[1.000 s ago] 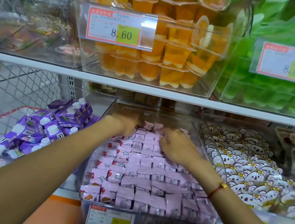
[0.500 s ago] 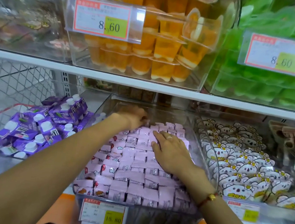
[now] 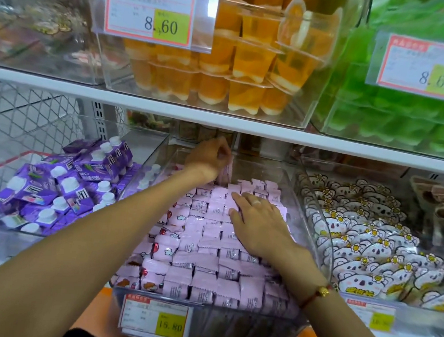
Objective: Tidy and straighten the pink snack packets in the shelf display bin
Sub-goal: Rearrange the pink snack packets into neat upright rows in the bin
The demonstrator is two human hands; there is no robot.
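Note:
Several pink snack packets (image 3: 209, 247) lie in rows inside a clear plastic bin (image 3: 314, 228) on the lower shelf. My left hand (image 3: 208, 159) is raised at the back of the bin with its fingers curled round one pink packet (image 3: 226, 172), which hangs upright below it. My right hand (image 3: 259, 224) rests flat, fingers straight, on the packets in the right middle of the bin. It wears a ring, and a red bracelet sits on the wrist.
A bin of purple drink cartons (image 3: 62, 187) stands to the left, a bin of koala-print packets (image 3: 368, 246) to the right. The shelf board (image 3: 167, 110) above carries orange jelly cups (image 3: 237, 63) and green packs (image 3: 405, 116). A price tag (image 3: 156, 320) hangs on the bin's front.
My left hand has lifted from the back row with one pink packet in its fingers. My right hand stays flat on the packets, shifted slightly.

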